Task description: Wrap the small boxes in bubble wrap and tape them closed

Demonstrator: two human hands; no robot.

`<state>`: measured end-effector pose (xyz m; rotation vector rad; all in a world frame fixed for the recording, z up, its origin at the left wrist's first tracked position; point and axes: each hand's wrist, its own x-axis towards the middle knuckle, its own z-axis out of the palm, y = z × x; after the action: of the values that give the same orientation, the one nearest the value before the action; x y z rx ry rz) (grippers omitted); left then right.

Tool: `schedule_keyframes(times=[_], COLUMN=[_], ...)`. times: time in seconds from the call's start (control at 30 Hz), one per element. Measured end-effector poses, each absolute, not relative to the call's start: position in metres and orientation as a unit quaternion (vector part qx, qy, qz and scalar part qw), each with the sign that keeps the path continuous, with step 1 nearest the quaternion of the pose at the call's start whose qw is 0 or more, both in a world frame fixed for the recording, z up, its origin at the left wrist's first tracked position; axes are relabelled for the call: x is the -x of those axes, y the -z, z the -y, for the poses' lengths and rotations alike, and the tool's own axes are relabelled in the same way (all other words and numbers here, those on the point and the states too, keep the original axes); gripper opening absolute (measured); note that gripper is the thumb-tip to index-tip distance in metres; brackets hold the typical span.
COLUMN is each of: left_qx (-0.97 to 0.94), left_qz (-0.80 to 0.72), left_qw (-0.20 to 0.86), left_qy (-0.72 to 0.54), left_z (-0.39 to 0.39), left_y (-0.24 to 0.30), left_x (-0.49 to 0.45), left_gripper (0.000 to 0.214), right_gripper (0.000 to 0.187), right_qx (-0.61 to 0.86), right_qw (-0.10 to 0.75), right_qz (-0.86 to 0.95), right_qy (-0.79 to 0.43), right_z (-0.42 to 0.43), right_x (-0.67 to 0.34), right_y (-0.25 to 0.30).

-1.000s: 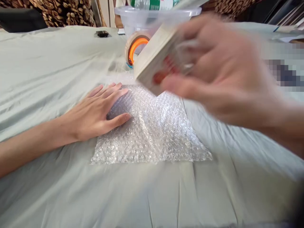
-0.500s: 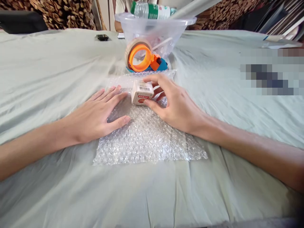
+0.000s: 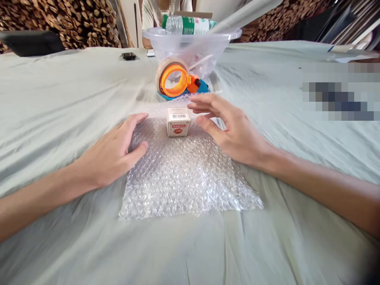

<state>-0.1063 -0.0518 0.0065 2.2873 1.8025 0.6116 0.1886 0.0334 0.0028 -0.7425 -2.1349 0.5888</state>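
A small white box (image 3: pixel 178 122) with a barcode on top and a red label on its front sits on a sheet of bubble wrap (image 3: pixel 184 178), toward the sheet's far side. To the right of the box, my right hand (image 3: pixel 228 126) hovers with fingers apart, close to the box but holding nothing. My left hand (image 3: pixel 115 150) is at the left edge of the bubble wrap, thumb and fingers apart, with nothing in it. Whether its fingertips touch the sheet, I cannot tell.
Beyond the bubble wrap stands an orange and blue tape dispenser (image 3: pixel 175 81) with a tape roll. Behind it is a clear plastic basin (image 3: pixel 157 45) with a green-labelled bottle (image 3: pixel 190 25) across its top. A black device (image 3: pixel 128 56) lies on the cloth; a person sits across the table.
My right hand has let go of the box and drawn off to the right. The box now stands squarely facing me. My left hand has shifted left and its fingers have curled in.
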Motion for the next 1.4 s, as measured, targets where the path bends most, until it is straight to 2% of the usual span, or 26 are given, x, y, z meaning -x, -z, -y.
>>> schedule_keyframes(times=[0.07,0.17,0.27,0.43,0.6,1.13,1.23,1.4], left_qx=[-0.759,-0.741,-0.736,-0.765,-0.767,-0.766,-0.765,-0.74], left_qz=[-0.603,-0.601,-0.614,-0.611,-0.618,-0.621,-0.621,-0.643], left_qw=[0.085,0.121,0.129,0.063,0.045,0.035,0.018,-0.044], left_qy=[-0.23,-0.273,-0.252,-0.192,-0.169,-0.163,-0.169,-0.191], left_z=[0.051,0.05,0.049,0.049,0.051,0.05,0.051,0.055], left_y=[-0.008,-0.011,-0.01,-0.003,-0.004,-0.007,-0.007,-0.009], left_x=[0.106,0.106,0.107,0.108,0.106,0.103,0.103,0.101], left_gripper=[0.062,0.054,0.059,0.06,0.06,0.06,0.059,0.049], right_gripper=[0.04,0.052,0.053,0.046,0.045,0.048,0.054,0.029], right_qx=[0.285,0.27,0.269,0.267,0.265,0.274,0.279,0.37], right_qw=[0.398,0.388,0.378,0.36,0.358,0.363,0.368,0.395], right_qz=[0.838,0.842,0.851,0.864,0.864,0.855,0.852,0.828], right_qy=[-0.241,-0.26,-0.245,-0.228,-0.235,-0.249,-0.246,-0.145], right_z=[-0.035,-0.04,-0.045,-0.05,-0.048,-0.047,-0.045,-0.037], right_x=[-0.189,-0.186,-0.184,-0.189,-0.194,-0.193,-0.193,-0.204], right_y=[-0.003,-0.001,0.0,-0.005,-0.008,-0.001,-0.002,-0.019])
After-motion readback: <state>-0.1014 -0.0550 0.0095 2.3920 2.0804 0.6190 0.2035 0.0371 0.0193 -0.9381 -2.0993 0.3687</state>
